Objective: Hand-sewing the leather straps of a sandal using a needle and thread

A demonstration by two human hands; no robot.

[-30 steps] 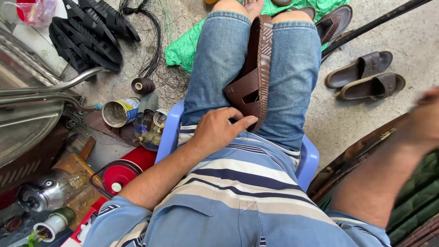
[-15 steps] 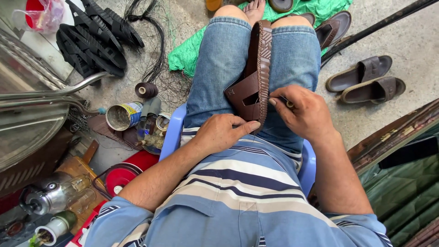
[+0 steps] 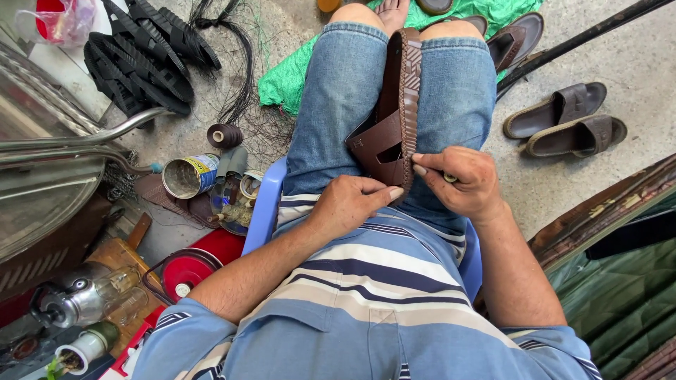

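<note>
A brown leather sandal (image 3: 396, 119) lies lengthwise between my denim-clad thighs, its woven edge up and its strap to the left. My left hand (image 3: 351, 203) rests on my lap with the thumb and fingertips against the sandal's heel end. My right hand (image 3: 456, 184) is closed around a small dark tool, only its tip showing, and its fingertips touch the sandal's heel edge from the right. I sit on a blue plastic chair (image 3: 262, 211).
A pair of brown sandals (image 3: 567, 127) lies on the concrete at right. Left of the chair are a tin can (image 3: 189, 176), a dark thread spool (image 3: 224, 135), black rubber soles (image 3: 144, 60), and a red round lid (image 3: 184, 274). Green cloth (image 3: 289, 77) lies under my legs.
My right hand came in from the far right edge and settled at the sandal's heel. My left hand slid slightly toward the sandal's end.
</note>
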